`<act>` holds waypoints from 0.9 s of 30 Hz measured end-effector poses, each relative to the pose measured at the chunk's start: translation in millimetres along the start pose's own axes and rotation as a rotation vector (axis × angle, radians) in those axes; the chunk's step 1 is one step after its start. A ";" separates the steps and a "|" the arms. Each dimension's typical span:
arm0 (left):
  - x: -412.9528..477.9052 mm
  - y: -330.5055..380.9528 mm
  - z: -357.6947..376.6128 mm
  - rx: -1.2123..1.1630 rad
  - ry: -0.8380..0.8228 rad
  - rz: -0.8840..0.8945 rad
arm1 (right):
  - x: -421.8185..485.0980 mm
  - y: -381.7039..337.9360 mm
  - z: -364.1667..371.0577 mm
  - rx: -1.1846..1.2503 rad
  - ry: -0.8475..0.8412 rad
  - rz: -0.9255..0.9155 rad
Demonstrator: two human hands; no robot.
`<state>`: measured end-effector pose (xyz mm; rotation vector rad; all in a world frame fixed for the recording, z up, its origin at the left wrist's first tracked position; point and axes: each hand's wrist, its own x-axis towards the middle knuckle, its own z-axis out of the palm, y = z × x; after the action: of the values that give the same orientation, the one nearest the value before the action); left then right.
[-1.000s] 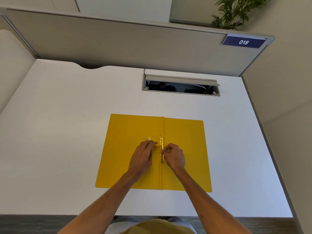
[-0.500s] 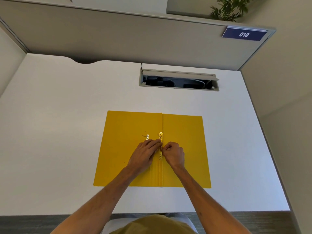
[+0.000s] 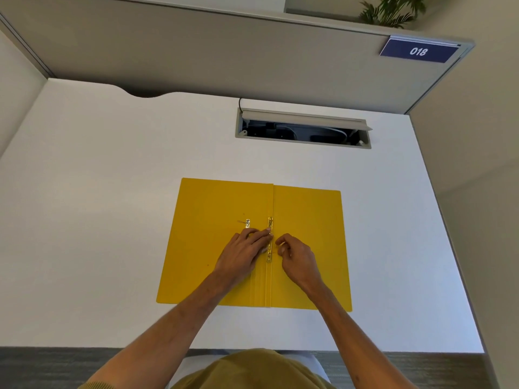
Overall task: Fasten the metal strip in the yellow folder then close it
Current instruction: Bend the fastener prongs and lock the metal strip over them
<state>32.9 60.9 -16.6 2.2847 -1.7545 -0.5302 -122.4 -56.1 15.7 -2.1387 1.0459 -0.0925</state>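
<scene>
The metal strip (image 3: 269, 242) lies along the central fold of the yellow folder (image 3: 309, 220), which is spread open and flat near the front middle of the white desk (image 3: 112, 192). The left hand (image 3: 241, 256) rests palm down on the left flap, its fingertips pressing on the strip. The right hand (image 3: 297, 258) sits just beside the strip on the right flap, thumb and forefinger pinched together on something too small to tell. A small loose metal piece (image 3: 247, 223) lies on the left flap, just beyond the left hand. Farther back, a cable hatch (image 3: 303, 129) stands open in the desk
</scene>
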 end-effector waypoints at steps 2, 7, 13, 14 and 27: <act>-1.2 -0.6 0.8 0.008 0.000 -0.001 | -9.9 2.8 1.1 -0.108 -0.042 -0.139; 0.3 -0.7 -1.6 0.044 -0.005 0.013 | -21.0 0.9 11.0 -0.208 0.073 -0.185; 1.4 0.9 -6.0 0.050 -0.036 0.014 | -25.4 8.2 16.3 -0.132 0.196 -0.103; 1.8 1.5 -6.4 0.048 -0.040 0.012 | -26.3 9.8 16.2 -0.131 0.198 -0.101; 0.0 9.6 -6.0 0.013 -0.010 -0.033 | -34.5 1.2 39.2 0.100 0.219 0.042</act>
<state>26.8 58.0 -7.5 2.3274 -1.7327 -0.5380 -131.9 -9.1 -5.1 -2.0483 1.1846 -0.3593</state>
